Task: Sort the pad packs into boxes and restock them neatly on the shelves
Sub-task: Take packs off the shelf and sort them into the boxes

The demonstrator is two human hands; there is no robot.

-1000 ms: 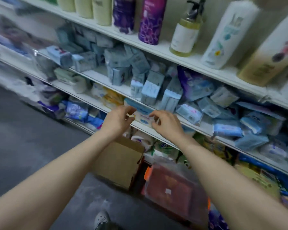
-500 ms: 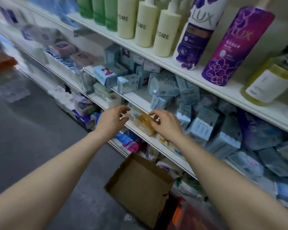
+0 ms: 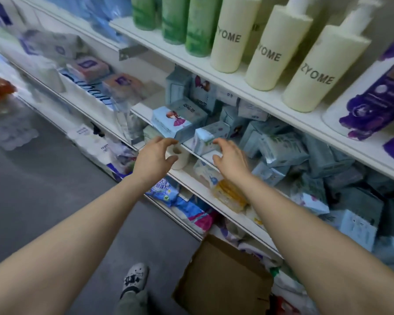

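Several pale blue pad packs [image 3: 282, 148] lie jumbled on the middle shelf [image 3: 205, 158]. One pack with a cartoon girl [image 3: 171, 121] juts over the shelf's left end, and a white-and-blue pack [image 3: 208, 138] stands beside it. My left hand [image 3: 154, 155] hovers just below the cartoon pack, fingers loosely curved, holding nothing. Spread and empty, my right hand [image 3: 231, 159] reaches in just under the white-and-blue pack. An open cardboard box [image 3: 223, 278] sits on the floor below the shelves.
Cream ZYOME pump bottles [image 3: 268, 53], green bottles [image 3: 191, 21] and a purple bottle [image 3: 373, 98] fill the top shelf. A paper roll [image 3: 180, 155] and yellow packs [image 3: 230, 195] sit on the lower shelf. Grey floor [image 3: 43, 189] lies left, with my shoe [image 3: 134, 278] near the box.
My view and both hands have shifted left along the shelf and risen from the lower shelf's yellow packs to the pad packs. Both hands have opened wider.
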